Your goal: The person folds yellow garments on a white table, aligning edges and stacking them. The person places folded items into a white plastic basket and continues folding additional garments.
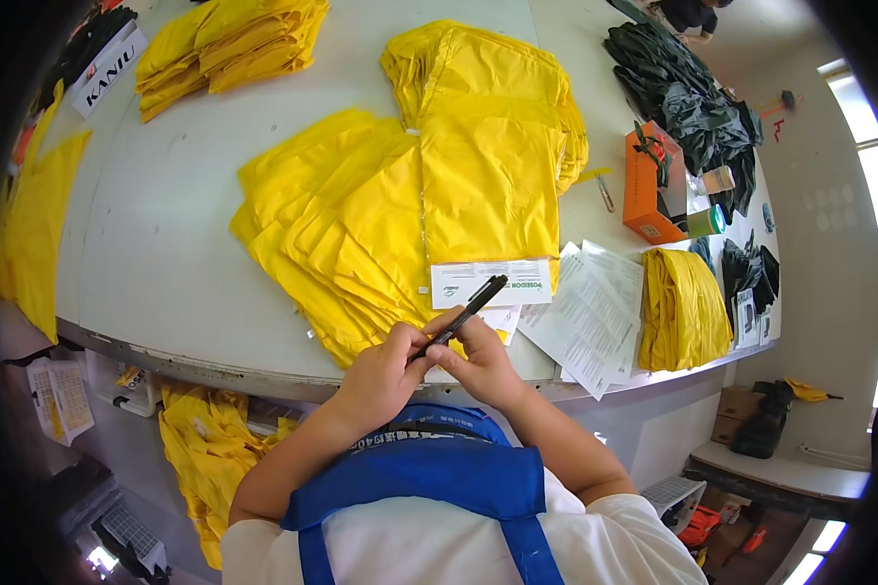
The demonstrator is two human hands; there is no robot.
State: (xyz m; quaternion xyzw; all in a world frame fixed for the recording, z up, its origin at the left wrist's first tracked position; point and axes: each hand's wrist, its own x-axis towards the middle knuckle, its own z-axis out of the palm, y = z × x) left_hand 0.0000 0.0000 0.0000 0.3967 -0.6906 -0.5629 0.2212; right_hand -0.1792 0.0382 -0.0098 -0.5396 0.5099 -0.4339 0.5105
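Note:
A black marker pen (470, 310) is held in front of my body, just above the table's near edge, its far end pointing up and to the right. My left hand (387, 369) is closed at the pen's lower end. The fingers of my right hand (480, 363) are wrapped about the same pen, close beside the left. Right beyond the pen lies a white printed card (491, 284), on the lower edge of a folded yellow garment (488, 185). More flat yellow pieces (332, 229) fan out to the left, overlapping one another.
Printed paper sheets (590, 307) lie to the right, beside a folded yellow bundle (686, 310). Behind them stand an orange box (651, 185) and a dark green heap (688, 97). A cutter (605, 192) lies near the box. Another yellow stack (234, 44) sits far left.

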